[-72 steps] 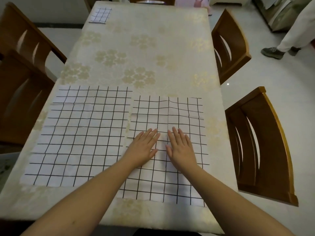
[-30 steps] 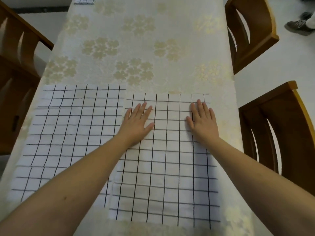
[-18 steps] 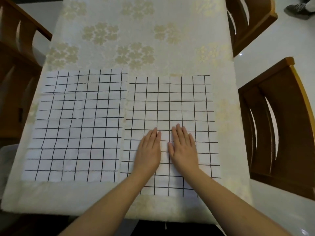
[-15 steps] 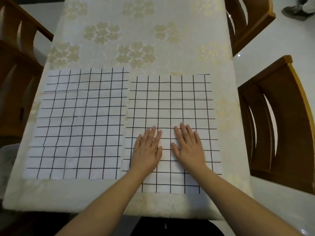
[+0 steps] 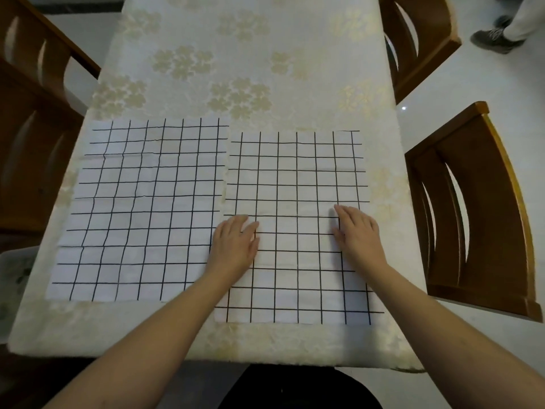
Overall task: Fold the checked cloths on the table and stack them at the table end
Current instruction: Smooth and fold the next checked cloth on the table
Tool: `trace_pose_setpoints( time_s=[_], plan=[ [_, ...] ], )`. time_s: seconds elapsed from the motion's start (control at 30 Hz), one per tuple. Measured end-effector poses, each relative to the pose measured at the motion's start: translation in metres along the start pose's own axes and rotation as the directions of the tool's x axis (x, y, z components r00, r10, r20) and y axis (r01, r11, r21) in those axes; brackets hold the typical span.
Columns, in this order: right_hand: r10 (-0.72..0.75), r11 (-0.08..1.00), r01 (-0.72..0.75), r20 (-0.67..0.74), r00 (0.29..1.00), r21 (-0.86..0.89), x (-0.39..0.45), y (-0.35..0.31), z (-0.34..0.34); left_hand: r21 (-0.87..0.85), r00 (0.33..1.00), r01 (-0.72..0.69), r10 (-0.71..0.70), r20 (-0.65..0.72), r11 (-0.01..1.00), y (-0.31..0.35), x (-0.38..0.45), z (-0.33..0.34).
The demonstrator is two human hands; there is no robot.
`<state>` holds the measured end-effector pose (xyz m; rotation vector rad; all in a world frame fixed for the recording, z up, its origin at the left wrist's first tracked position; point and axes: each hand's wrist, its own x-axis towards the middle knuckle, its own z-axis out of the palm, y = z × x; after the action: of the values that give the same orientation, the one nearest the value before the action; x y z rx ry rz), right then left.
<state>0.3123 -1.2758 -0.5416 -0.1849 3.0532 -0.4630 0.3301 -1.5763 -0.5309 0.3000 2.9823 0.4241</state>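
Cream tablecloth with pale gold flower prints (image 5: 241, 69) covers the long table, running from the bottom of the frame to the top, and its whole upper half lies bare. Two white cloths with black grid lines sit flat side by side in the lower half. At lower left, the left checked cloth (image 5: 141, 208) shows faint creases; its right edge meets the right checked cloth (image 5: 298, 178), whose near edge lies just short of the table's front edge. Both hands press flat on that right cloth, fingers straight and together: the left hand (image 5: 236, 246) at the cloth's left edge, the right hand (image 5: 358, 234) near its right edge, well apart. Brown wooden chairs (image 5: 472, 208) stand along the right and left sides of the frame. At upper right, a person's grey shoe (image 5: 492, 39) rests on the pale floor.
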Motion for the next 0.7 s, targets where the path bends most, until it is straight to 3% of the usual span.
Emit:
trace_pose_setpoints(
  time_s=[0.1,0.4,0.7],
  plan=[
    [0.054,0.994,-0.049,-0.055,0.997,0.098,0.012,0.007,-0.003,-0.080,0.997,0.007,-0.013,-0.079,0.997,-0.004,0.030,-0.007],
    [-0.004,0.978,0.020,-0.077,0.997,0.210,0.034,0.029,-0.009,-0.161,0.998,-0.060,0.064,0.024,0.985,-0.022,0.063,-0.022],
    [-0.127,0.977,0.145,-0.121,0.985,0.157,0.041,0.036,-0.009,-0.094,0.997,-0.067,0.063,-0.048,0.993,-0.022,0.068,-0.018]
  ],
)
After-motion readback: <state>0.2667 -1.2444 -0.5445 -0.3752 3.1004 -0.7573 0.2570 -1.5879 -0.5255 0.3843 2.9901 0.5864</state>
